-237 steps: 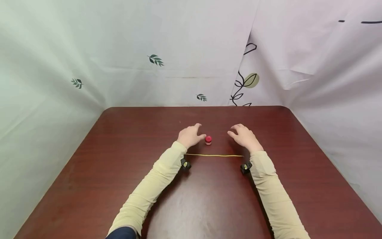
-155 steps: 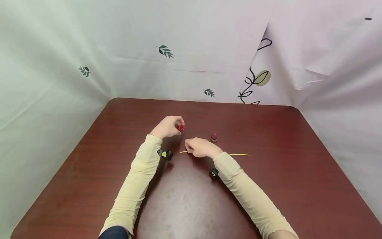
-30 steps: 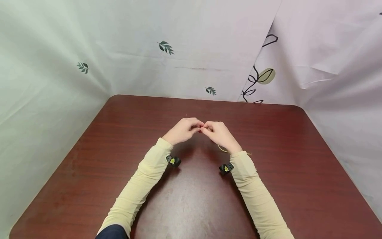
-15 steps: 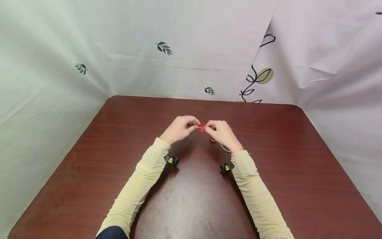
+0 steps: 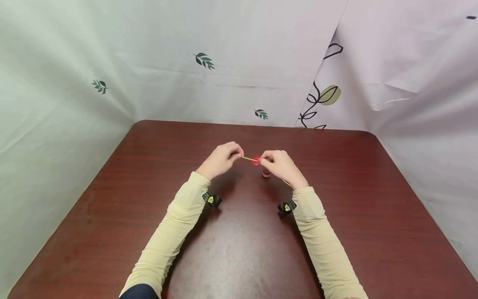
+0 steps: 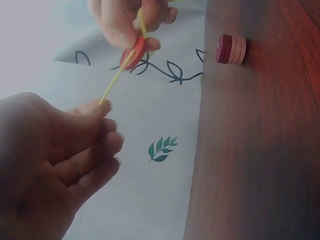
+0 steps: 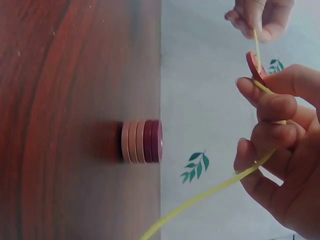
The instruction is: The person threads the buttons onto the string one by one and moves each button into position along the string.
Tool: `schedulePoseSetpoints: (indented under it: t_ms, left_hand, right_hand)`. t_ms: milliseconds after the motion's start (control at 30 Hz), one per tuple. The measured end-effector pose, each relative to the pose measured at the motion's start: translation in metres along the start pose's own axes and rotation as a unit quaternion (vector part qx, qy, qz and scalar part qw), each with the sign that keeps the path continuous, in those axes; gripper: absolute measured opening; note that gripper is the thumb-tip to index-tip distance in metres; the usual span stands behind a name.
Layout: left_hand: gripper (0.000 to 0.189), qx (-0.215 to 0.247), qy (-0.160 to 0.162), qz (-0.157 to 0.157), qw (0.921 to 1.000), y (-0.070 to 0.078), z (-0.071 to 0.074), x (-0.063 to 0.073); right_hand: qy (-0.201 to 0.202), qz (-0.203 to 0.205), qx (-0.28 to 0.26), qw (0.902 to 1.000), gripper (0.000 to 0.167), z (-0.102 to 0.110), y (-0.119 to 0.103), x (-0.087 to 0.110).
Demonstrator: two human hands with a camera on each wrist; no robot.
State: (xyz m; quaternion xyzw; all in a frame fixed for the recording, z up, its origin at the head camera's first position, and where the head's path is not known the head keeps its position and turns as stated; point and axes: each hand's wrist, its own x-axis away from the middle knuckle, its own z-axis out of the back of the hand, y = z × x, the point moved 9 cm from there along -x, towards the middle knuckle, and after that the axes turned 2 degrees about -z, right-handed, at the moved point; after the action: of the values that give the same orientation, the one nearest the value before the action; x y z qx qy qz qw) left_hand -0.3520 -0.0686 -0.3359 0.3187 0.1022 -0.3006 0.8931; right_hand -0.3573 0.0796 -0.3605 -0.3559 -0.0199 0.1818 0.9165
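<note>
A red button (image 5: 255, 160) hangs in the air between the hands, threaded on a thin yellow string (image 5: 247, 158). My left hand (image 5: 220, 160) pinches the string close to its end between thumb and forefinger, apart from the button. My right hand (image 5: 282, 168) pinches the button's edge in its fingertips, as the right wrist view shows, with the string running from the button (image 7: 254, 65) past its curled fingers. The rest of the string (image 7: 200, 196) trails down below that hand.
A short stack of round buttons (image 7: 142, 141), maroon above pink, stands on the brown table (image 5: 239, 249) just below the right hand. White cloth (image 5: 239, 50) with leaf prints hangs behind the table and at its sides.
Earlier the left hand lifted a red button from the stack and the right hand took up the string. In the last second the hands drew apart, the left pulling string through the button.
</note>
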Motion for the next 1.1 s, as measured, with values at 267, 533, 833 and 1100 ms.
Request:
schedulePoseSetpoints:
  t_ms: [267,533,833,1100]
  left_hand:
    - [0.008,-0.002,-0.006,0.033,0.9994,-0.006,0.009,0.003]
    - [0.008,-0.006,-0.014,0.036,0.9992,-0.011,0.019,0.005]
    - [0.008,-0.018,-0.109,0.048,0.9927,-0.020,0.019,0.012]
    - [0.009,-0.017,-0.162,0.069,0.9843,-0.032,0.015,0.020]
  right_hand:
    - [-0.035,0.005,0.013,0.9993,0.015,0.007,0.009,0.002]
    - [-0.075,0.014,0.037,0.9964,0.016,0.007,0.019,0.003]
    - [-0.124,0.018,0.053,0.9907,0.019,0.005,0.033,0.005]
    - [-0.154,0.002,0.029,0.9877,0.017,0.009,0.049,0.013]
